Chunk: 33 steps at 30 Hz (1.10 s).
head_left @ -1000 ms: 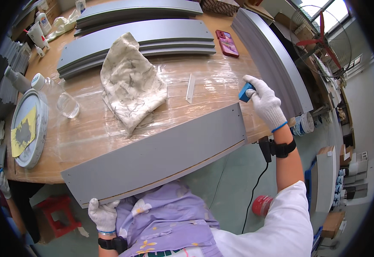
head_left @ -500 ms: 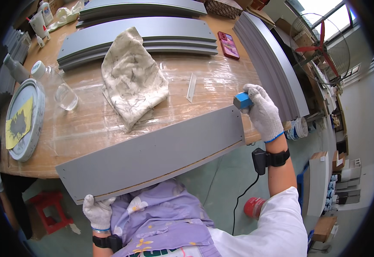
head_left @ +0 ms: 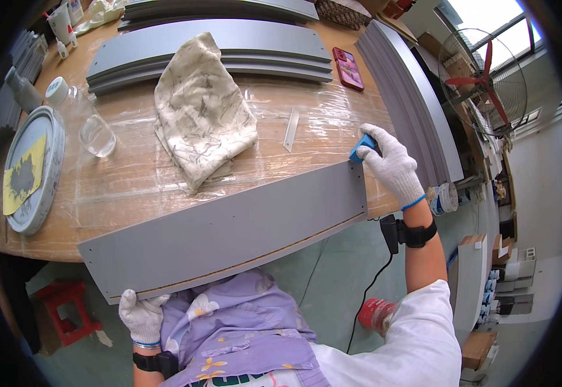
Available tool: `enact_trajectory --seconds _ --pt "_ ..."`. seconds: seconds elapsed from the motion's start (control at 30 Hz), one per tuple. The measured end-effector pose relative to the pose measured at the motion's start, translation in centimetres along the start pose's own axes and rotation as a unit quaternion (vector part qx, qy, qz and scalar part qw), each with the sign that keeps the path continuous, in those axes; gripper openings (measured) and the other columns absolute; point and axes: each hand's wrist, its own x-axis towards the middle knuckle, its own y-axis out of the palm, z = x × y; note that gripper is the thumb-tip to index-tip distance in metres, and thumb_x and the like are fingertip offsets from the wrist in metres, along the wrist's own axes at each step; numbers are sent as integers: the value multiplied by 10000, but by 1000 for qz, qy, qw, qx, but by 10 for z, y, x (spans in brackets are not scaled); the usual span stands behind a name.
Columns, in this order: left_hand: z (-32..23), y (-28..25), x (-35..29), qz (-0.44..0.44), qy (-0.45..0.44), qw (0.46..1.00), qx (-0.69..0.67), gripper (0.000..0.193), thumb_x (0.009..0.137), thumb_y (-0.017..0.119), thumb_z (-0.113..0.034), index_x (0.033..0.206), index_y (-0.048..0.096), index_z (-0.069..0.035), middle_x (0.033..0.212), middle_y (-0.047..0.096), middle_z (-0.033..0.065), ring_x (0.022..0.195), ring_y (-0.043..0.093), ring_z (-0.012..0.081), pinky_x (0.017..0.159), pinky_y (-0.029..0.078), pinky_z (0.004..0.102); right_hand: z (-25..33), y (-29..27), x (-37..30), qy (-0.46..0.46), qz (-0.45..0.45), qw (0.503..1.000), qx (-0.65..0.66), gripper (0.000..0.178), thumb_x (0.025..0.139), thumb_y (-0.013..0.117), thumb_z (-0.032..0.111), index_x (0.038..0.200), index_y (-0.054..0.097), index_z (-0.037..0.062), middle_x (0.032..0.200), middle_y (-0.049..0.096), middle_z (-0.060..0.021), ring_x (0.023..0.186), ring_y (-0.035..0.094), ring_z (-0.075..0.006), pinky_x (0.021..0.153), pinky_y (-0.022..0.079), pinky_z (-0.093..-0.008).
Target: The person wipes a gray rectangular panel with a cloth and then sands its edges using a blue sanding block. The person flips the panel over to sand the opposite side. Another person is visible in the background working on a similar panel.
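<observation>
Now the right hand [head_left: 390,162] pinches a blue block [head_left: 361,148] at the far right corner of the gray board [head_left: 229,224], the block turned since half a second ago, when its end face showed. The board lies across the near edge of the bench [head_left: 133,171], overhanging it. As before, the left hand [head_left: 143,317] touches the board's near left corner; whether it pinches, I cannot tell.

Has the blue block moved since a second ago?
Yes: the blue block has moved left and slightly toward the person, judged against the phone.
</observation>
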Motion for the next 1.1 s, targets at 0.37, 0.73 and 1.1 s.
enact_trajectory --seconds 0.37,0.73,1.1 --pt "0 -5 0 -9 8 1000 4 341 904 587 -167 1207 580 -12 1204 641 189 1018 673 410 721 634 591 4 5 3 -69 5 994 -81 429 908 635 176 1321 562 83 1230 632 -173 1134 610 -366 979 495 -417" --pt "3 12 -1 -29 31 999 26 359 927 582 -162 1248 557 -4 1150 666 199 930 709 376 665 665 488 0 6 4 -70 19 997 -24 426 931 620 120 1349 548 75 1278 617 -172 1165 613 -319 1022 479 -382" --pt "1 5 -1 -11 15 1000 4 316 903 589 -153 1182 592 -5 1154 659 200 978 687 406 717 640 569 -20 0 7 -64 7 998 -19 400 932 618 103 1323 556 50 1237 625 -184 1140 619 -330 1023 481 -383"
